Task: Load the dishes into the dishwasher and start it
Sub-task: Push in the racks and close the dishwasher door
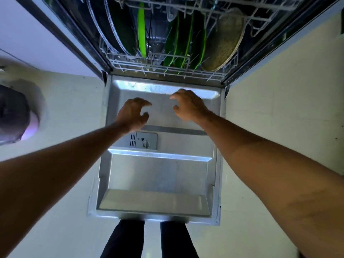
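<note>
The dishwasher door (160,174) lies folded down flat in front of me, its steel inner face up. Behind it the lower rack (167,67) sits inside the machine with several green plates (141,34), dark pans and a round speckled plate (223,41) standing on edge. My left hand (133,113) and my right hand (189,105) hover side by side above the far half of the door, fingers loosely spread and curved, holding nothing. The detergent dispenser (144,141) shows just under my left wrist.
Part of the upper rack (242,8) hangs over the lower one. Pale floor tiles (279,108) flank the door on both sides. A dark rounded object (14,116) lies at the left edge. My legs (149,239) stand against the door's near edge.
</note>
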`<state>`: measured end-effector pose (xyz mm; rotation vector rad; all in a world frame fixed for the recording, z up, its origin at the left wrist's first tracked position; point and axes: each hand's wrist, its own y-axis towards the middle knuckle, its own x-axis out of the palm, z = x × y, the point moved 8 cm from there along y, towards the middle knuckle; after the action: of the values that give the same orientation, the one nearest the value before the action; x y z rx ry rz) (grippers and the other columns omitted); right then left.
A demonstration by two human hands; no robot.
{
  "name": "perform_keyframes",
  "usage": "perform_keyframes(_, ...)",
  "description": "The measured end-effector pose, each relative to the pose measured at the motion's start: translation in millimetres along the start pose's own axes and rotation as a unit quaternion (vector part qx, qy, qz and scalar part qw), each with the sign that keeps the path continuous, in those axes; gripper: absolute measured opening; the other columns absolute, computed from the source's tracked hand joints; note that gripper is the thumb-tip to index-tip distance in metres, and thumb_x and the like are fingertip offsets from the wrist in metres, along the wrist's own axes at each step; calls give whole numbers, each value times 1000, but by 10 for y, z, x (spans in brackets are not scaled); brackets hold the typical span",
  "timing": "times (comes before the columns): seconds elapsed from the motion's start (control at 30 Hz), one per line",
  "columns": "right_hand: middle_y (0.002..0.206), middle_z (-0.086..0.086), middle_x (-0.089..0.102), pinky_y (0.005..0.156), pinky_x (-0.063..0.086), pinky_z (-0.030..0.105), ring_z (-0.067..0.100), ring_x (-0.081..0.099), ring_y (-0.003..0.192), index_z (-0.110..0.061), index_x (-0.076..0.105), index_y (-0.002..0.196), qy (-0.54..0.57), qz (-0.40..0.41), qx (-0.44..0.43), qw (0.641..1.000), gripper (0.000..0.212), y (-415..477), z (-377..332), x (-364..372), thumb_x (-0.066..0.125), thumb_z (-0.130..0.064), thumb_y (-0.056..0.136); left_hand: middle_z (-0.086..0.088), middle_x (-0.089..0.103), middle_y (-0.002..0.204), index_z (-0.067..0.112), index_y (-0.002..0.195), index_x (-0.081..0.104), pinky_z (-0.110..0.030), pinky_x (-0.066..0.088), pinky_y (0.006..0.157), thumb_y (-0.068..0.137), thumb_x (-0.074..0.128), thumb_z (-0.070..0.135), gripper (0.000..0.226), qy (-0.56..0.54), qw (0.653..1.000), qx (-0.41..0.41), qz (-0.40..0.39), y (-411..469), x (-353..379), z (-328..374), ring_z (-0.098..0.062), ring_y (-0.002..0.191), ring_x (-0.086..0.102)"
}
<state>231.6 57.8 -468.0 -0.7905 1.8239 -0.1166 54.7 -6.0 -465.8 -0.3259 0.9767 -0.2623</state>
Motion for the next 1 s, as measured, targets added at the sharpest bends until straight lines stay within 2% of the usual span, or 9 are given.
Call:
perform_keyframes(0.1, 148, 7, 52, 112, 40, 39, 27, 48, 135, -19, 58, 138, 59, -83, 62, 993, 45, -348, 64, 428, 61, -26, 94, -13, 67, 121, 12, 115, 70, -40, 46, 102, 82, 58, 19, 36, -27, 1000, -14, -5, -575, 243, -123, -31, 114, 61)
perform_keyframes(0.17, 142, 7, 57, 108, 43, 34, 28, 53, 130, -18, 62, 133, 90, -116, 105, 984, 40, -619, 100, 734, 61, -26, 94, -13, 67, 120, 10, 114, 70, -41, 45, 101, 85, 64, 11, 30, -26, 999, -22, -12, -997, 461, -223, -31, 114, 61)
perform_keyframes(0.23, 140, 4, 60, 105, 42, 28, 25, 55, 129, -19, 65, 130, 113, -131, 138, 975, 38, -940, 98, 1072, 63, -26, 93, -9, 67, 122, 12, 115, 70, -40, 43, 103, 86, 66, 11, 29, -30, 998, -38, -29, -1406, 715, -379, -30, 117, 59)
perform_keyframes(0.33, 137, 1, 62, 104, 43, 28, 23, 56, 127, -22, 65, 129, 134, -136, 172, 966, 38, -1420, 51, 1521, 62, -26, 91, -8, 66, 124, 13, 118, 69, -38, 42, 104, 87, 66, 12, 31, -42, 995, -80, -38, -1964, 989, -656, -28, 118, 58)
perform_keyframes(0.43, 140, 1, 60, 106, 42, 30, 22, 55, 128, -22, 63, 132, 150, -151, 192, 958, 39, -1839, -38, 1903, 61, -26, 93, -13, 65, 123, 9, 118, 68, -40, 42, 101, 84, 69, 7, 34, -32, 997, -60, -48, -2487, 1227, -836, -34, 116, 58)
perform_keyframes(0.6, 130, 2, 66, 103, 43, 28, 21, 60, 121, -19, 65, 129, 208, -105, 224, 946, 36, -2357, -203, 2397, 62, -24, 94, -19, 60, 130, 8, 126, 63, -49, 47, 100, 76, 76, 9, 51, 26, 996, 7, -82, -3050, 1565, -1166, -41, 123, 53)
perform_keyframes(0.7, 123, 4, 68, 98, 48, 31, 22, 63, 114, -21, 65, 127, 235, -61, 229, 943, 38, -2742, -399, 2825, 65, -20, 89, -20, 51, 142, 8, 135, 56, -53, 44, 105, 75, 79, 16, 65, 92, 991, 40, -92, -3392, 1785, -1340, -42, 135, 43)
perform_keyframes(0.83, 127, 8, 62, 96, 49, 41, 32, 54, 118, -18, 61, 133, 135, 6, 184, 974, 52, -3243, -576, 3238, 71, -20, 81, -18, 37, 154, 9, 147, 43, -53, 35, 113, 79, 78, 23, 77, 127, 984, 71, -102, -3636, 2085, -1423, -37, 146, 28)
perform_keyframes(1.0, 151, 6, 41, 108, 38, 43, 27, 37, 140, -25, 43, 148, 12, -11, 137, 990, 75, -3496, -629, 3634, 76, -33, 80, -16, 25, 160, 12, 152, 32, -51, 22, 119, 81, 75, 26, 84, 144, 981, 90, -91, -3685, 2323, -1435, -34, 150, 17)
